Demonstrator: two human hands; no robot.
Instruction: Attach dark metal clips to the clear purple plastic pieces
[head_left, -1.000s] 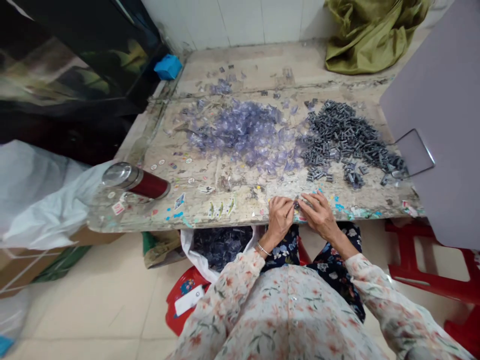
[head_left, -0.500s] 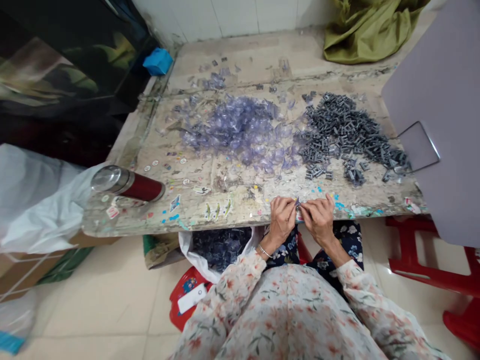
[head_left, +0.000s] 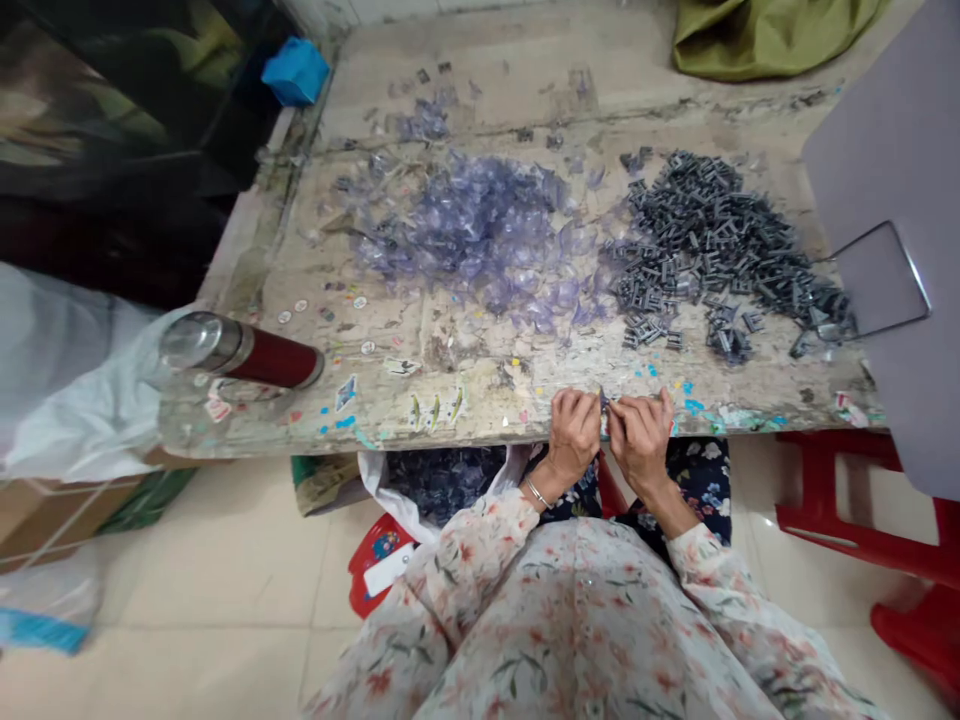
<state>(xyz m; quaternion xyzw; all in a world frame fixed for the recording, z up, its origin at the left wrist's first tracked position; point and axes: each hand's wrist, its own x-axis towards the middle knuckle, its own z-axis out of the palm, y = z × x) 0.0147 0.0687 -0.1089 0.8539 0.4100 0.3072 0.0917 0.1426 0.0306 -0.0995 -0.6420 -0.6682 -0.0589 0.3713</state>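
Head view, item one: small purple-grey piece [head_left: 603, 398], pinched between the two hands at the near edge of the worktop [head_left: 517, 55], right of that edge's middle. Fingers of the left hand [head_left: 574, 432] clamped on its left side; fingers of the right hand [head_left: 639, 430] clamped on its right. Fine shape partly hidden.

Handling, as judged: very light; stiff, smooth plastic, apt to slip; any thin part might crack if bent. Best hold: fingertips, on opposite sides, off the points.

Item two: heap of clear purplish pieces [head_left: 480, 215], loose, middle of the worktop and towards its left; thin-looking, likely brittle.

Item three: heap of dark grey pieces [head_left: 712, 230], towards the right edge; probably stiff and prone to tangle. The two heaps meet at their border.

Surroundings: stickers [head_left: 435, 408] along the near edge; red flask [head_left: 274, 358] by the near left corner, well apart from the hands; wire loop [head_left: 928, 300] and pale panel [head_left: 885, 150] at the right edge, hindering reach from that side; green cloth [head_left: 765, 40], far right corner; blue box [head_left: 296, 72], far left corner; white sack [head_left: 373, 480] of dark pieces, below the near edge.
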